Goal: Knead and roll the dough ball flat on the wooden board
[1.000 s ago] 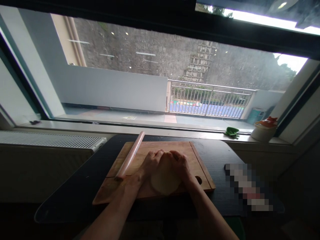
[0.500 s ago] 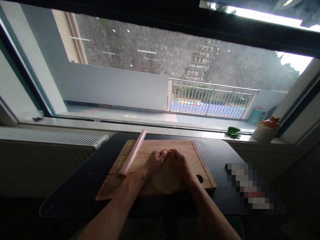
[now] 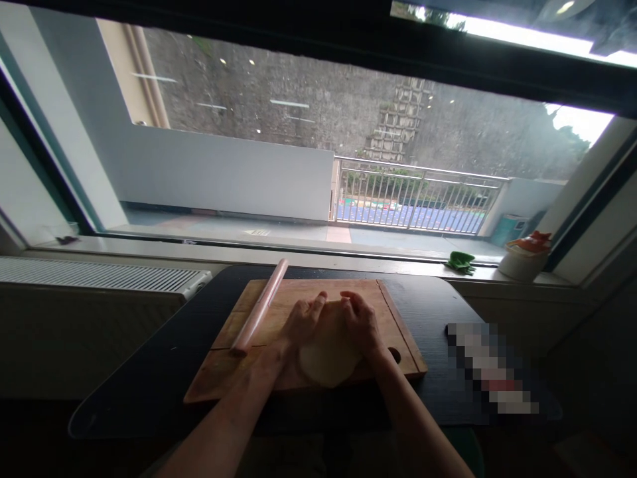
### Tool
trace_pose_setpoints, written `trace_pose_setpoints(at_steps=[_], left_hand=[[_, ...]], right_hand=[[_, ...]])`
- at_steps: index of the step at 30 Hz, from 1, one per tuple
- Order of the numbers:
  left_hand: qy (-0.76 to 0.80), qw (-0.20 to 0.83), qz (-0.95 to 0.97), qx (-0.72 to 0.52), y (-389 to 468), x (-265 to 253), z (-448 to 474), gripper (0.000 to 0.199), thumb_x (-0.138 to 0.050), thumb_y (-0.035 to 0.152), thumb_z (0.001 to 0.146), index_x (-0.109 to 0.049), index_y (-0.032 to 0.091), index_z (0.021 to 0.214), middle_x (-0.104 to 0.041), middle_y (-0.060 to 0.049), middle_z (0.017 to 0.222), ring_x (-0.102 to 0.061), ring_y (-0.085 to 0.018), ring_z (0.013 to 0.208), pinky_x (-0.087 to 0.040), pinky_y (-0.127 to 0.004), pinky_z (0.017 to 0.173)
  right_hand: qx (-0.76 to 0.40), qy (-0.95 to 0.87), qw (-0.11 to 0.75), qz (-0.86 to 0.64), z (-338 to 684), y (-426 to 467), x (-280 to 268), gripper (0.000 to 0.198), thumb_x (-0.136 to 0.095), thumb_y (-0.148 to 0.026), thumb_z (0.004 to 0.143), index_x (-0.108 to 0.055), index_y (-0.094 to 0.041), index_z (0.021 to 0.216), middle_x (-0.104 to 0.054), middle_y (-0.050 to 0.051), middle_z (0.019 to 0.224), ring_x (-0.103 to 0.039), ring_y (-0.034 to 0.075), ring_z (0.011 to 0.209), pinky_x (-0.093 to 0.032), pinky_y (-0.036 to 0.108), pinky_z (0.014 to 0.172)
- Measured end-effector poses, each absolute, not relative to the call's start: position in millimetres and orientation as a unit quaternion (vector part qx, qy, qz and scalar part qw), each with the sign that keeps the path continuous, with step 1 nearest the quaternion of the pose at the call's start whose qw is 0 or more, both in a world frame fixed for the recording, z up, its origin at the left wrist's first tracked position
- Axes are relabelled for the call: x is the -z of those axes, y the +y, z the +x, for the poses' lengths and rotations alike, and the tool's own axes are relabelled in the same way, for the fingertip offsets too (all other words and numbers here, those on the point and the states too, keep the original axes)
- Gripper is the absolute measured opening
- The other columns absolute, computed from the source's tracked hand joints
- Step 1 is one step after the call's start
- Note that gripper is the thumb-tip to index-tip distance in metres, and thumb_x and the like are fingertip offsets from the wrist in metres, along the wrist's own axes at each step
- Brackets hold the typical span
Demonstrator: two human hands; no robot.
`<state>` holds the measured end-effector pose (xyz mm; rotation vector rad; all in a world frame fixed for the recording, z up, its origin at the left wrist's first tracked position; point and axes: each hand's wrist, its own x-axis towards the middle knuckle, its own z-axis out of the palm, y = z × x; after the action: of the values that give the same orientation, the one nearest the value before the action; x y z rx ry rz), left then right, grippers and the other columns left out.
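Note:
A pale, flattened round of dough (image 3: 329,352) lies on a wooden cutting board (image 3: 308,289), its near edge rounded. My left hand (image 3: 304,318) rests at the dough's left far side, its fingers loosened and pointing away from me. Across from it, my right hand (image 3: 361,318) touches the right far side, fingers bent but parted. A strip of dough shows between the two hands. What lies under the palms and fingertips is hidden. To the left of my left hand, a wooden rolling pin (image 3: 261,307) lies slantwise on the board.
The board stands on a dark table (image 3: 149,372). At the table's right lies a blurred-out object (image 3: 490,368). On the windowsill are a green item (image 3: 460,262) and a white pot (image 3: 522,262) with something orange on top. A radiator (image 3: 104,275) stands left, beneath the large window.
My hands have moved apart from being together at the dough's far edge, and their fingers have loosened. More of the dough shows. The view has shifted slightly.

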<state>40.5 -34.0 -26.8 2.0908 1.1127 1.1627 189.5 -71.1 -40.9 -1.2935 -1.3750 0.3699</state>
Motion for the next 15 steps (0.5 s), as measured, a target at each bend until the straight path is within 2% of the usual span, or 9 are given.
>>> trace_pose_setpoints(at_steps=[5, 9, 15], left_hand=[[0.371, 0.391, 0.746, -0.392, -42.4, 19.0, 40.6, 0.032, -0.043, 0.043, 0.080, -0.058, 0.016, 0.072, -0.057, 0.001, 0.063, -0.050, -0.011, 0.056, -0.039, -0.020, 0.052], [0.373, 0.403, 0.734, -0.399, -41.3, 19.4, 40.7, 0.031, -0.043, 0.042, 0.079, -0.057, 0.016, 0.071, -0.056, 0.002, 0.062, -0.049, -0.011, 0.057, -0.039, -0.020, 0.053], [0.368, 0.371, 0.751, -0.403, -42.5, 21.7, 44.3, 0.029, -0.045, 0.040, 0.077, -0.061, 0.016, 0.074, -0.064, -0.003, 0.074, -0.056, -0.016, 0.072, -0.042, -0.022, 0.064]], right_hand=[[-0.202, -0.571, 0.583, -0.542, 191.4, -71.9, 39.4, 0.030, -0.039, -0.037, 0.084, -0.065, -0.021, 0.083, -0.066, 0.001, 0.081, -0.059, 0.016, 0.079, -0.044, 0.027, 0.074], [-0.214, -0.584, 0.577, -0.530, 190.7, -73.8, 37.5, 0.026, -0.046, -0.035, 0.081, -0.065, -0.018, 0.081, -0.066, 0.001, 0.076, -0.059, 0.016, 0.074, -0.044, 0.026, 0.069], [-0.154, -0.618, 0.569, -0.521, 188.4, -76.0, 36.6, 0.020, -0.048, -0.029, 0.079, -0.065, -0.019, 0.074, -0.065, 0.001, 0.076, -0.058, 0.015, 0.074, -0.044, 0.026, 0.072]])
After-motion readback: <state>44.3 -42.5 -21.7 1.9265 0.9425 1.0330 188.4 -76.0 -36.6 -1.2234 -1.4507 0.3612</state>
